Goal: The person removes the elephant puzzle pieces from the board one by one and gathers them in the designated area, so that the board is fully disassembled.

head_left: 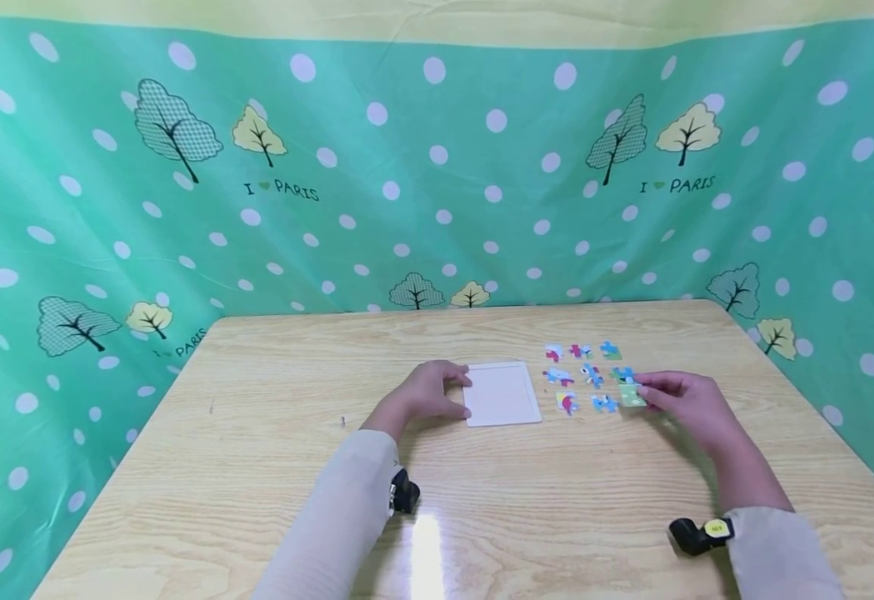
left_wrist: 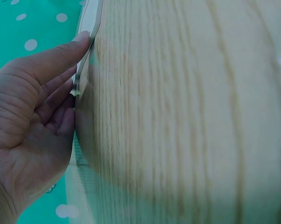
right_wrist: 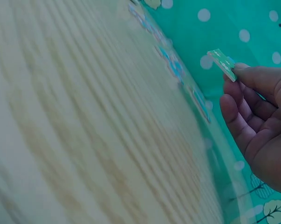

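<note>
A square white puzzle frame lies flat on the table, its inside bare. At its left edge, my left hand holds it between the thumb near the front corner and the fingers farther back. In the left wrist view, the thumb touches the frame's rim. My right hand pinches a green puzzle piece between thumb and fingertips. The right wrist view has this piece raised above the table surface and tilted.
Several loose puzzle pieces lie in rough rows between the frame and my right hand. The wooden table backs onto a green dotted curtain. A tiny dark speck is left of my left hand.
</note>
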{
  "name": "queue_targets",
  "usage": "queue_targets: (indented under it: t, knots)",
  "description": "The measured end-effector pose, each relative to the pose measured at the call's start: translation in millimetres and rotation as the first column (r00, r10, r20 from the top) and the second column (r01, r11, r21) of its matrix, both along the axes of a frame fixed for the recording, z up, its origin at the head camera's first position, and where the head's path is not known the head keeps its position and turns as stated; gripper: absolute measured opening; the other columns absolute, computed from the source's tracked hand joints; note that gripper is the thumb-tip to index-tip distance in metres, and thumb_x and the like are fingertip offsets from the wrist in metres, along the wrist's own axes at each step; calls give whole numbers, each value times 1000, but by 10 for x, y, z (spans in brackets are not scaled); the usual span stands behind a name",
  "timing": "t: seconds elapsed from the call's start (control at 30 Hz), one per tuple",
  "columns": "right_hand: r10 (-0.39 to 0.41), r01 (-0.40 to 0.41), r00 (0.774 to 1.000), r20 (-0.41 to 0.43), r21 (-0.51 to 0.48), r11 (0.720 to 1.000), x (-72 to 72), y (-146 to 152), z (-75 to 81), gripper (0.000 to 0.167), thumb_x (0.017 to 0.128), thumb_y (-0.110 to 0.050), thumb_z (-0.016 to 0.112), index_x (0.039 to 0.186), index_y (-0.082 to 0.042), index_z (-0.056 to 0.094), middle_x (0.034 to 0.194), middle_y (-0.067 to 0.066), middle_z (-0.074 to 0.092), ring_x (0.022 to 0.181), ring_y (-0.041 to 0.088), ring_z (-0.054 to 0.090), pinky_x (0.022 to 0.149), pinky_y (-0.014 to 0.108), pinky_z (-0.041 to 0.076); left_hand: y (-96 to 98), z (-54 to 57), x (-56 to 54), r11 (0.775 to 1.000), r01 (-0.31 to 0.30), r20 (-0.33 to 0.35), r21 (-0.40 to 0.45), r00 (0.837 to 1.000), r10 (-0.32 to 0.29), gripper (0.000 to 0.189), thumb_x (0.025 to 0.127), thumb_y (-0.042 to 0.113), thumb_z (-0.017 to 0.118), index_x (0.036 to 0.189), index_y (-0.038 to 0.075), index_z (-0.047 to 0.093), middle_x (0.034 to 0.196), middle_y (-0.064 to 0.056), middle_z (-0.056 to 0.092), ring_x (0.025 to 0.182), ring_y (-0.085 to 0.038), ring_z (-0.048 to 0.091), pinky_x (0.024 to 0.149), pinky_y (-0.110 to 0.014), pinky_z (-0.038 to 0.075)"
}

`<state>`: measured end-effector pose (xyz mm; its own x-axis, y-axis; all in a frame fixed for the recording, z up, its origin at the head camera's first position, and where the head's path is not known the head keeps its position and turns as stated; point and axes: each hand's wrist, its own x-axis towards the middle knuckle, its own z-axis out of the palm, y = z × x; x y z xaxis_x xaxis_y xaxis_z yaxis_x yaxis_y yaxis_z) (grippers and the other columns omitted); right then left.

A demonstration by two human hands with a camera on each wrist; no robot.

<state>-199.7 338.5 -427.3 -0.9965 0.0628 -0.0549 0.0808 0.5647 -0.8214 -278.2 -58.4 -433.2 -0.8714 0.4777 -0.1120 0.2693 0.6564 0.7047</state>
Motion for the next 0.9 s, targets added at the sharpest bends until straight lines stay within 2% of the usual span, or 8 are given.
queue_targets:
  t: [0.23,0.4,0.5,0.67,0.9]
  knots:
    - [8,-8,1000,15,4,1000,-29,80,-21,45,96,-29,65,127,3,61,117,18,64,84,12,66,73,24,55,-2,-7,-11,1000,-1,-7,-13,1000,0,43,72,20,88,112,15,71,141,1,54,136,-22,41,114,-37,28]
    - [20,-20,999,38,11,1000,-63,123,-57,41,96,-24,64,126,5,61,104,11,67,80,15,66,68,27,55,3,-20,-18,1000,3,-10,-14,1000,-3,43,72,20,88,112,15,71,141,1,53,136,-22,41,114,-37,28]
    - [28,-29,998,60,15,999,-95,145,-80,39,96,-21,63,126,4,61,102,11,66,80,16,65,68,28,55,9,-22,-15,1000,4,-12,-13,1000,-4,42,73,20,88,112,15,71,141,1,53,136,-22,41,114,-37,28]
    - [33,-39,994,104,56,998,-131,145,-86,36,97,-18,62,126,3,61,103,12,66,81,19,64,65,28,54,17,-8,-3,1000,4,-10,-11,1000,-4,42,73,19,88,112,15,71,141,0,54,136,-22,41,114,-36,28]
    - [56,-71,993,104,139,988,-164,145,-98,32,97,-16,62,123,3,64,98,11,66,80,22,57,62,27,52,8,1,-5,1000,11,-17,-12,1000,-11,43,72,19,88,111,14,71,141,-1,54,136,-23,41,114,-36,28]
